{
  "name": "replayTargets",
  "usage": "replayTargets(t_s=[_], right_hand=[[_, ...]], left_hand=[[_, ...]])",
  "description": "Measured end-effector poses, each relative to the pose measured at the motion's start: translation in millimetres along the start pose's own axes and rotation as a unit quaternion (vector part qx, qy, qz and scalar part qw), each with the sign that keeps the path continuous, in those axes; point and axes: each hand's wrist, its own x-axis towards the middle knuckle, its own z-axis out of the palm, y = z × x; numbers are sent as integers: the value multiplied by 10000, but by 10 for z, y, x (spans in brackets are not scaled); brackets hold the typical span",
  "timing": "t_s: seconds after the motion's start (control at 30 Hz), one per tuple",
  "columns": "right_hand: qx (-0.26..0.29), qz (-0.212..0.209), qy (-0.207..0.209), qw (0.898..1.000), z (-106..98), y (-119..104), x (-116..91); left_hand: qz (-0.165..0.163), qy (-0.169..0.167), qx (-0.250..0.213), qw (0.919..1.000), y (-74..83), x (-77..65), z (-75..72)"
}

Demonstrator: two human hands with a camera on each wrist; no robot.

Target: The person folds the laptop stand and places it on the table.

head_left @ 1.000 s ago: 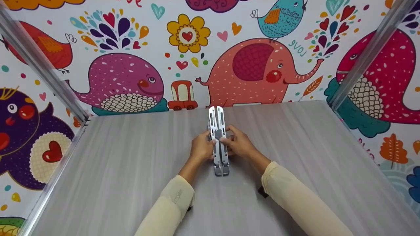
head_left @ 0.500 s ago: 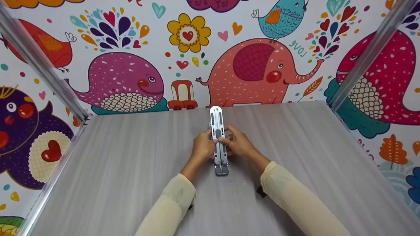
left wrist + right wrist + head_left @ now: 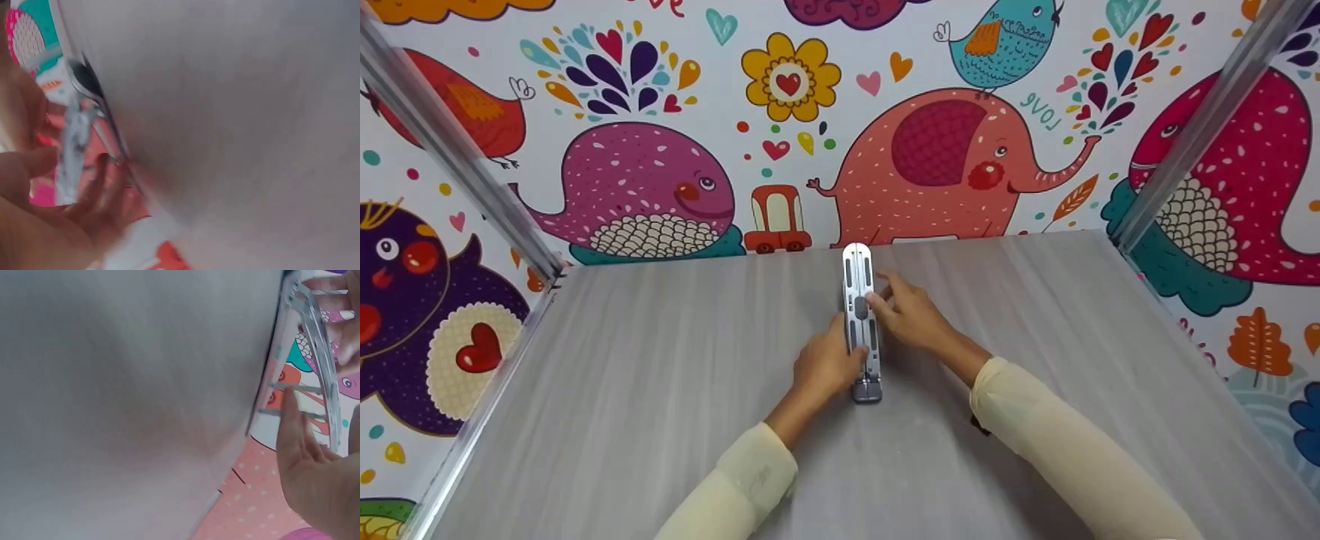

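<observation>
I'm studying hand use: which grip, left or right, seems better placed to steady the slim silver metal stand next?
Probably the left grip: its thumb lies over the top of the slim silver metal stand, toward the near end. The right grip has its thumb just at the right edge, farther up.

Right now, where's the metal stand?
In the head view, the stand is near the picture's middle, between the left hand and the right hand, its top end just below the elephant on the wall.
</observation>
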Motion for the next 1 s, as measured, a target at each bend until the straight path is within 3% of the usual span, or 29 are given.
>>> replayTargets(t_s=[0.1,0.2,0.33,0.57,0.87,1.0], right_hand=[[-696,-295,193,9970,-92,-85,83],[-1146,-348,189,9926,-164,-149,171],[-1407,-324,-4,9895,-206,-203,304],[-1504,13,-255,9883,-209,-235,479],[-1580,-125,-113,9873,-155,-205,524],[-1564,-193,-94,9875,-135,-194,523]], left_hand=[[-209,-79,754,9969,94,-179,28],[-364,-118,1502,9879,166,-309,97],[-536,-174,2000,9782,220,-383,205],[-825,-261,2169,9723,289,-367,319],[-1179,-180,2290,9661,334,-346,396],[-1145,-176,2384,9642,331,-354,394]])
